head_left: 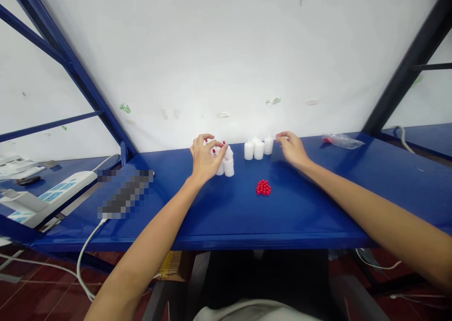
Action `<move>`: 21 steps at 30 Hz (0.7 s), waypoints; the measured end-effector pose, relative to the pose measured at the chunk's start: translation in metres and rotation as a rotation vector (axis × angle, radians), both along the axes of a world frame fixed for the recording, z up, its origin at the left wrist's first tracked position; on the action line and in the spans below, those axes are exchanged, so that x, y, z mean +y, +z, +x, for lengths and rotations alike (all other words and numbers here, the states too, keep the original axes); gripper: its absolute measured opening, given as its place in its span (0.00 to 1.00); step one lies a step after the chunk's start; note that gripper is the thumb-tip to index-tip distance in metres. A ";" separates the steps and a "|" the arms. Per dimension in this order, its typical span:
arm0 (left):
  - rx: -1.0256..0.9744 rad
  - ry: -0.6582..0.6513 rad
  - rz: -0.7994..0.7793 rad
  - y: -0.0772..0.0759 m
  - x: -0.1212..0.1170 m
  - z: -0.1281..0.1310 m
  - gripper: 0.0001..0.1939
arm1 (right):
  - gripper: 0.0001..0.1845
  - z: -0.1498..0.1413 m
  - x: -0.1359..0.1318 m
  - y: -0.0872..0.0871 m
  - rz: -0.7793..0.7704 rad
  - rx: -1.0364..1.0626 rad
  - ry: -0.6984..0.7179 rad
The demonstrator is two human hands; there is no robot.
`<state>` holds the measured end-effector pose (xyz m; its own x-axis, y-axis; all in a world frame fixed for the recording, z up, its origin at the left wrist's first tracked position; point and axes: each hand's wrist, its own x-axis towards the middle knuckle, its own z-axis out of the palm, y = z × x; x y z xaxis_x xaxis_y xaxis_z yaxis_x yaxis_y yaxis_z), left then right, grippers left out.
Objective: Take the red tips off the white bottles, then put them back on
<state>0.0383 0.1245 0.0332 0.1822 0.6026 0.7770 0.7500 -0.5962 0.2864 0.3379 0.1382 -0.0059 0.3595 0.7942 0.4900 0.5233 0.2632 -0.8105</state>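
My left hand [204, 160] rests at the far side of the blue table [219, 212], with its fingers curled round a cluster of small white bottles with red caps [228, 163]. My right hand [292, 149] reaches toward a second group of uncapped small white bottles [257, 149]; its fingertips are pinched together next to the rightmost bottle, and I cannot make out what they hold. A small heap of red caps [263, 188] lies on the table in front of both groups.
A clear plastic bag [342, 141] lies at the far right of the table. On the left sit a blurred dark object [123, 196] with a white cable and a white machine [42, 196]. Blue frame struts rise on both sides against the white wall.
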 end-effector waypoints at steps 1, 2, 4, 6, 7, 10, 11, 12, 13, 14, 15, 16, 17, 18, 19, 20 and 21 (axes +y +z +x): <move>0.022 0.010 -0.002 -0.001 0.000 0.001 0.12 | 0.11 0.001 0.005 -0.003 -0.032 0.029 0.027; 0.038 0.018 0.002 -0.001 -0.001 0.001 0.12 | 0.11 0.001 0.009 -0.006 -0.048 0.069 0.055; 0.051 0.027 0.034 -0.001 -0.004 0.002 0.11 | 0.13 -0.002 0.016 -0.009 -0.053 0.152 0.111; 0.055 0.010 0.098 0.001 -0.008 0.003 0.11 | 0.15 -0.006 0.018 -0.010 -0.071 0.214 0.171; 0.064 -0.014 0.136 0.001 -0.011 0.004 0.11 | 0.17 -0.008 0.018 -0.010 -0.088 0.228 0.204; 0.173 -0.207 0.184 0.003 -0.023 0.009 0.12 | 0.23 -0.011 0.015 -0.009 -0.117 0.225 0.249; 0.236 -0.308 0.159 0.004 -0.027 0.012 0.12 | 0.26 -0.012 0.014 -0.008 -0.116 0.216 0.240; 0.305 -0.418 0.114 0.003 -0.032 0.015 0.13 | 0.27 -0.012 0.013 -0.008 -0.113 0.205 0.225; 0.376 -0.522 0.054 0.003 -0.035 0.018 0.13 | 0.27 -0.012 0.012 -0.008 -0.109 0.194 0.211; 0.442 -0.615 -0.010 0.002 -0.039 0.021 0.13 | 0.26 -0.012 0.011 -0.008 -0.107 0.185 0.210; 0.498 -0.697 -0.073 0.000 -0.041 0.023 0.13 | 0.23 -0.013 0.010 -0.007 -0.104 0.175 0.224; 0.540 -0.766 -0.129 -0.001 -0.043 0.025 0.13 | 0.21 -0.014 0.009 -0.007 -0.100 0.167 0.245; 0.566 -0.822 -0.176 -0.002 -0.044 0.027 0.13 | 0.19 -0.015 0.008 -0.006 -0.093 0.160 0.260; 0.576 -0.863 -0.210 -0.003 -0.045 0.027 0.13 | 0.16 -0.017 0.008 -0.006 -0.088 0.157 0.266; 0.573 -0.884 -0.229 -0.004 -0.045 0.027 0.13 | 0.14 -0.019 0.006 -0.005 -0.087 0.162 0.262; 0.565 -0.891 -0.234 -0.005 -0.045 0.026 0.13 | 0.12 -0.021 0.005 -0.003 -0.092 0.177 0.253; 0.561 -0.882 -0.229 -0.005 -0.045 0.026 0.13 | 0.10 -0.023 0.003 -0.002 -0.105 0.202 0.247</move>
<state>0.0639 0.0797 0.0279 0.9207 0.2044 0.3323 0.1397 -0.9680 0.2083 0.3145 0.1410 -0.0079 0.2312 0.9120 0.3390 0.2798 0.2714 -0.9209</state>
